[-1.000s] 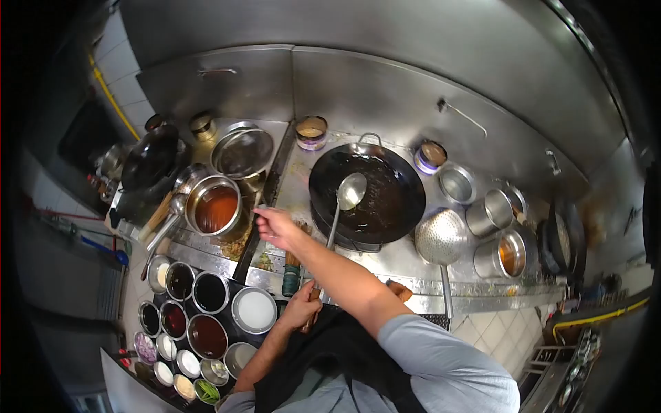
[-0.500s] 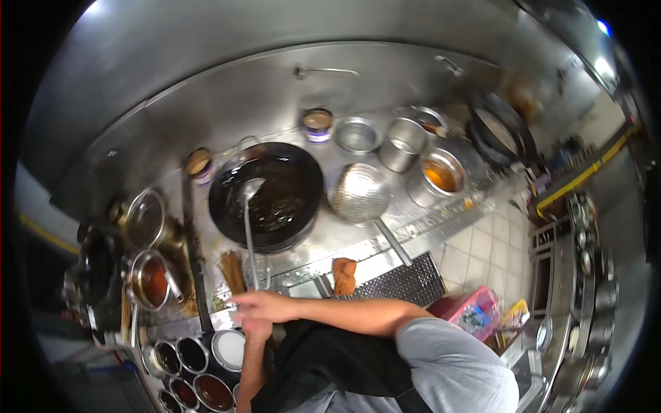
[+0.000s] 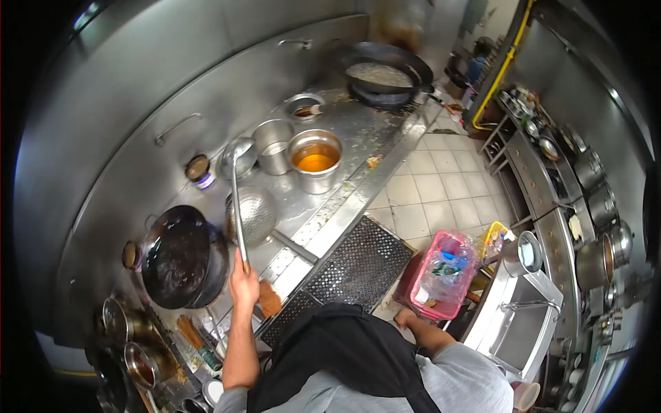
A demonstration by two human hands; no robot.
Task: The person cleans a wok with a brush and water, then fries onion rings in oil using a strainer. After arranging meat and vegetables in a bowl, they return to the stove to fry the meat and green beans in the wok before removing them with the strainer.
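My left hand (image 3: 243,286) is closed around the handle end of a long metal ladle (image 3: 237,206). The ladle's bowl points away from me and appears over a round metal pot at the back of the counter. Left of that hand sits a black wok (image 3: 175,258) with dark, shiny liquid in it. A perforated metal strainer (image 3: 251,215) lies beyond the hand, partly behind the ladle handle. Beside my left wrist is an orange-brown cloth (image 3: 269,299). My right hand (image 3: 406,319) hangs low at my side near a pink basket (image 3: 441,306); its fingers do not show clearly.
A pot of amber liquid (image 3: 315,160) and a tall metal pot (image 3: 273,146) stand on the counter. Farther off is a large wok (image 3: 385,72) with pale contents. On the right are a sink (image 3: 527,330) and shelves of pots. A black perforated mat (image 3: 358,261) covers the floor.
My view has turned right. My left hand has lifted the ladle out of the wok and swung it right; my right hand has gone from beside the left hand down to my right side.
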